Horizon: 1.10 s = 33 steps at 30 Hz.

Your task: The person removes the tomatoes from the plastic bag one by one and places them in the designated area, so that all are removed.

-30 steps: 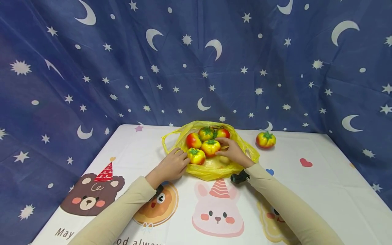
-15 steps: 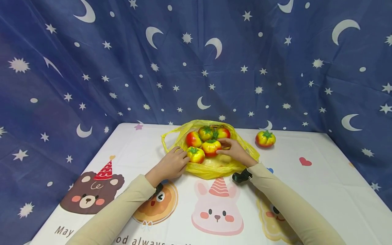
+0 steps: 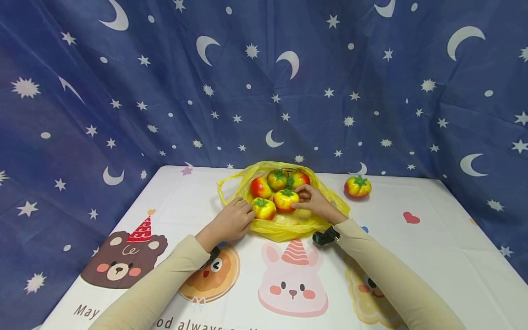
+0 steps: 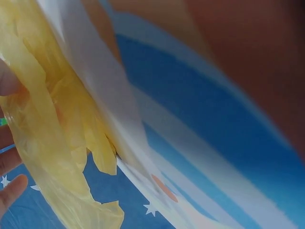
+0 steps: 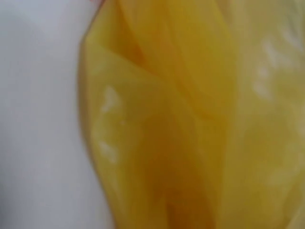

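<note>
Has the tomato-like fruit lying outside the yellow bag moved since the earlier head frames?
No. The tomato-like fruit keeps its place, up and left of the red heart printed on the white tablecloth in the head view.

One yellow plastic bag lies on one table. Inside the bag, five red-and-yellow tomatoes show; one more tomato lies to the right of the bag, making six. Nearer the person than the bag are two beige sleeves, two black wrist devices and four printed cartoon faces. One printed red heart is right of the bag; one blue backdrop hangs behind it.
</note>
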Each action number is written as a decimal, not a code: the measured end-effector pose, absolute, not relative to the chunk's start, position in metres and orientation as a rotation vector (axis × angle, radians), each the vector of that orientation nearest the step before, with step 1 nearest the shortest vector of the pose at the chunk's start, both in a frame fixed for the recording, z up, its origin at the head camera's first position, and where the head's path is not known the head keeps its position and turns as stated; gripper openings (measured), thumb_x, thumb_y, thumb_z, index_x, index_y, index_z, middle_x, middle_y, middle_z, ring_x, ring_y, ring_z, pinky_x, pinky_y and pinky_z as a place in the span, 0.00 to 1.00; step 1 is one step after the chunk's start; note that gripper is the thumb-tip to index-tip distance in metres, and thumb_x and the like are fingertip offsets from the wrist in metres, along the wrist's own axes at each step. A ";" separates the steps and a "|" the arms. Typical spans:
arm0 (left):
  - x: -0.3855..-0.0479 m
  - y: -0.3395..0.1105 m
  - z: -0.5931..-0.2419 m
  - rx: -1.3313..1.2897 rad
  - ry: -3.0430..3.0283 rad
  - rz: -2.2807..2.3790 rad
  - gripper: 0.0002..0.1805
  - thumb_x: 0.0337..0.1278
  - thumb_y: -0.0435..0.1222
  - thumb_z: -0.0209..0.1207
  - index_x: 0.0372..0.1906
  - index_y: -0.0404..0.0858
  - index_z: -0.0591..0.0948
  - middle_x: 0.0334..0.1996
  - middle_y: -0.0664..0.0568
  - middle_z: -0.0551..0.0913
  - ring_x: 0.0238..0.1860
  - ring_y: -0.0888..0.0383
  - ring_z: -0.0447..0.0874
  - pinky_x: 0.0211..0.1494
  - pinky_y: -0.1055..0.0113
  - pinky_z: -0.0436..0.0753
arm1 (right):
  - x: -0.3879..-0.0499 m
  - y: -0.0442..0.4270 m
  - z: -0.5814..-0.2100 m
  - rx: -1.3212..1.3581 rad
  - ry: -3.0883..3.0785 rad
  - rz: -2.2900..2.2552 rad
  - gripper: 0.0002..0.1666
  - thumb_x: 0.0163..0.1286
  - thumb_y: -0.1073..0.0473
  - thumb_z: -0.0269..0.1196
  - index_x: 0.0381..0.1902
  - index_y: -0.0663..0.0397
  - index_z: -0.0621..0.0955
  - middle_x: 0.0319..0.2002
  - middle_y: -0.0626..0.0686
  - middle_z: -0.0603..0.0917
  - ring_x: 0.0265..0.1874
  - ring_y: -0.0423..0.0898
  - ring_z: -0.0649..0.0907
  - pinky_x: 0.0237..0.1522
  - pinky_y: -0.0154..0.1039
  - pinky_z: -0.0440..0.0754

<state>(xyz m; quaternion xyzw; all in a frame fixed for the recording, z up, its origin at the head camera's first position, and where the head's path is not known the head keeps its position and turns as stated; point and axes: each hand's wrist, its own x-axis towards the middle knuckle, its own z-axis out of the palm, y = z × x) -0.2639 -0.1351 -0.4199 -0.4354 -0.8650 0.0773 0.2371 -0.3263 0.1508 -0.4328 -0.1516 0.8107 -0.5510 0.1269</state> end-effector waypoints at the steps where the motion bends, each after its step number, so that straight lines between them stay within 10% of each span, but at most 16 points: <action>1: -0.264 -0.135 -0.420 -1.188 -2.372 0.215 0.03 0.53 0.37 0.57 0.30 0.42 0.79 0.28 0.52 0.75 0.34 0.54 0.76 0.55 0.57 0.75 | -0.326 0.151 -0.433 -0.444 2.352 -1.613 0.29 0.59 0.61 0.66 0.55 0.62 0.67 0.55 0.66 0.76 0.56 0.57 0.76 0.58 0.46 0.76; 33: -0.262 -0.134 -0.419 -0.987 -2.354 0.242 0.07 0.47 0.40 0.58 0.30 0.41 0.79 0.29 0.49 0.79 0.37 0.50 0.77 0.59 0.51 0.72 | -0.309 0.188 -0.402 -0.676 2.460 -1.516 0.37 0.56 0.49 0.68 0.60 0.59 0.71 0.57 0.60 0.76 0.55 0.54 0.77 0.56 0.43 0.78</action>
